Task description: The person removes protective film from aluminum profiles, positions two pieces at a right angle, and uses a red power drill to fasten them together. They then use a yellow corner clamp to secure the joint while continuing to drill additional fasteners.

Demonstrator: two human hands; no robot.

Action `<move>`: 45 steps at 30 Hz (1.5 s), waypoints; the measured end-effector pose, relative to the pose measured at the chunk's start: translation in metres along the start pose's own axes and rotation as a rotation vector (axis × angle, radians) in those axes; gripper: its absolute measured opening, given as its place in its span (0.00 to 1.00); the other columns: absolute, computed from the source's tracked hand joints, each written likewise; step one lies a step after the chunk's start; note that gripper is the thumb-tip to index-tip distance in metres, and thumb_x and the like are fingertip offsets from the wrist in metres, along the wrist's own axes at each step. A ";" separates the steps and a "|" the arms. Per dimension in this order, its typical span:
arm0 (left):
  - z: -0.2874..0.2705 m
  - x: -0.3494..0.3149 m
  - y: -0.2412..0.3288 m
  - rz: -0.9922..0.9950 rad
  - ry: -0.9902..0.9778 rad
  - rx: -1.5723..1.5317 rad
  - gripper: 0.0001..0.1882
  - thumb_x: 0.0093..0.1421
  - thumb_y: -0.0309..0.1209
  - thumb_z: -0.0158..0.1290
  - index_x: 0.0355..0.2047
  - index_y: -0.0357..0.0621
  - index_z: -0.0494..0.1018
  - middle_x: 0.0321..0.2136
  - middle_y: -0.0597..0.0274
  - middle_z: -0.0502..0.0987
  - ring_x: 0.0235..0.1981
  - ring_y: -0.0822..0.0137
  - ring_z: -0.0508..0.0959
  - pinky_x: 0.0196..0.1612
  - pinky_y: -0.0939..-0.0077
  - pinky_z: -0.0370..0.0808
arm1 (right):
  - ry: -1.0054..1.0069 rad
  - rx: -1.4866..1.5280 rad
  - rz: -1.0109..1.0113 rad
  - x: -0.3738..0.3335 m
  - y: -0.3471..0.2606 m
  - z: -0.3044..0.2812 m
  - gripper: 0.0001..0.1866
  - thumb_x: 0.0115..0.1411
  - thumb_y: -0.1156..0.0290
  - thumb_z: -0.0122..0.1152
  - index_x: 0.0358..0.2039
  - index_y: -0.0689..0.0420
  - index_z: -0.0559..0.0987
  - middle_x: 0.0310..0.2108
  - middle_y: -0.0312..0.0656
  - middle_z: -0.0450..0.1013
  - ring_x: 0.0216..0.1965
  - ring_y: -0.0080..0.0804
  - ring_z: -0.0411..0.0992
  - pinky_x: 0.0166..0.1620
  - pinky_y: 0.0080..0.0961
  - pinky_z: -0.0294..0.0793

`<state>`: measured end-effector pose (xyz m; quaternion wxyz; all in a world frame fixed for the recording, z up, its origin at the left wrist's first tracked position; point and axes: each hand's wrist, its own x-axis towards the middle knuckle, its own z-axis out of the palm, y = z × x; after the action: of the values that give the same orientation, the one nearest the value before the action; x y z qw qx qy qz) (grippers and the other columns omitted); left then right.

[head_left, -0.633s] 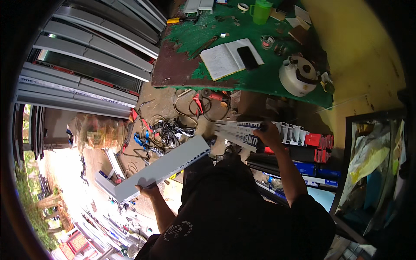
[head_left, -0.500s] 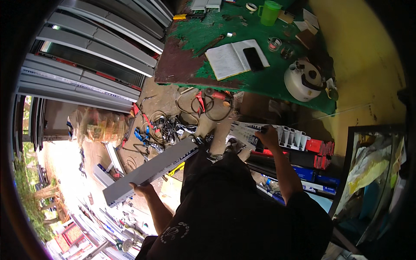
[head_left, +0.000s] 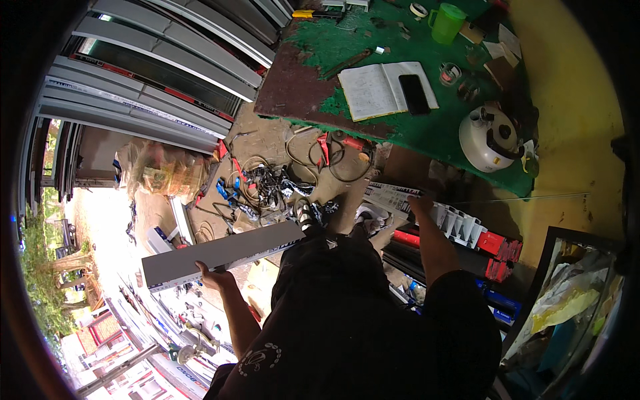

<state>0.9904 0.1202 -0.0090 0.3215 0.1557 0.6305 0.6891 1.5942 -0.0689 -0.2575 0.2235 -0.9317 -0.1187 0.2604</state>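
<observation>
My left hand (head_left: 215, 277) is closed on the lower edge of a long grey metal profile (head_left: 220, 253), near its left end. The profile slants slightly upward to the right, with printed film along its lower edge. Its far end reaches my shoe (head_left: 305, 217) and dark trouser leg. Over on the right, my right hand (head_left: 420, 204) is at a pale profile with printed film (head_left: 389, 195), beside a stack of white profiles (head_left: 453, 223). Its fingers are partly hidden, but they look closed around the profile's edge.
A green-topped table (head_left: 300, 67) bears an open notebook (head_left: 370, 90), a phone (head_left: 415, 94), a white kettle (head_left: 490, 140) and a green jug (head_left: 447, 23). Tangled cables (head_left: 267, 187) and a red-handled power tool (head_left: 347, 141) lie on the floor. Long profiles fill a rack (head_left: 160, 53) at left.
The grey profile in my left hand has swung to a flatter angle, its left end higher in the view. My right hand stays by the pale profile. The whole view has shifted.
</observation>
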 end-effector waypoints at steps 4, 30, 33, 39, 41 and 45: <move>0.016 -0.011 0.008 -0.043 -0.279 -0.037 0.27 0.70 0.45 0.55 0.61 0.40 0.71 0.55 0.56 0.77 0.54 0.57 0.78 0.55 0.59 0.77 | 0.191 -0.089 -0.112 0.008 0.007 -0.002 0.39 0.47 0.69 0.71 0.60 0.65 0.69 0.55 0.64 0.72 0.56 0.62 0.73 0.62 0.44 0.72; 0.058 -0.091 -0.011 -0.561 -0.565 -0.559 0.30 0.74 0.54 0.41 0.66 0.47 0.65 0.61 0.57 0.73 0.65 0.53 0.69 0.68 0.51 0.63 | -0.879 0.502 -0.731 -0.145 -0.131 -0.060 0.17 0.72 0.70 0.54 0.57 0.63 0.75 0.52 0.52 0.76 0.54 0.40 0.76 0.54 0.34 0.76; 0.046 -0.085 -0.040 -0.722 -0.561 -0.322 0.34 0.72 0.56 0.45 0.67 0.45 0.64 0.62 0.54 0.70 0.63 0.55 0.71 0.68 0.52 0.63 | -0.854 0.605 -0.534 -0.156 -0.130 -0.094 0.16 0.73 0.70 0.51 0.54 0.67 0.76 0.49 0.52 0.77 0.52 0.41 0.78 0.54 0.35 0.76; 0.010 -0.079 -0.102 -0.293 -0.874 0.933 0.38 0.66 0.46 0.61 0.66 0.32 0.63 0.46 0.48 0.84 0.43 0.65 0.82 0.48 0.70 0.78 | -0.296 0.333 -0.896 -0.165 -0.143 -0.120 0.18 0.70 0.63 0.58 0.51 0.66 0.78 0.47 0.51 0.77 0.49 0.40 0.76 0.54 0.40 0.73; -0.020 -0.073 -0.113 -0.346 -0.947 0.883 0.36 0.67 0.45 0.60 0.65 0.31 0.65 0.47 0.47 0.83 0.44 0.65 0.82 0.48 0.70 0.78 | -0.401 0.527 -0.515 -0.159 -0.146 -0.113 0.21 0.68 0.63 0.61 0.54 0.66 0.77 0.49 0.50 0.77 0.50 0.37 0.74 0.54 0.38 0.72; -0.111 -0.060 -0.137 -0.418 -0.912 0.803 0.32 0.67 0.46 0.58 0.63 0.35 0.70 0.44 0.53 0.83 0.40 0.66 0.82 0.42 0.71 0.77 | -0.334 0.323 -0.473 -0.116 -0.130 -0.080 0.22 0.65 0.62 0.63 0.52 0.67 0.79 0.47 0.46 0.79 0.44 0.36 0.76 0.48 0.35 0.74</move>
<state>1.0004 -0.0034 -0.1481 0.6014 0.4152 0.6566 0.1869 1.5267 -0.0232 -0.0835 0.4003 -0.7751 -0.3241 0.3659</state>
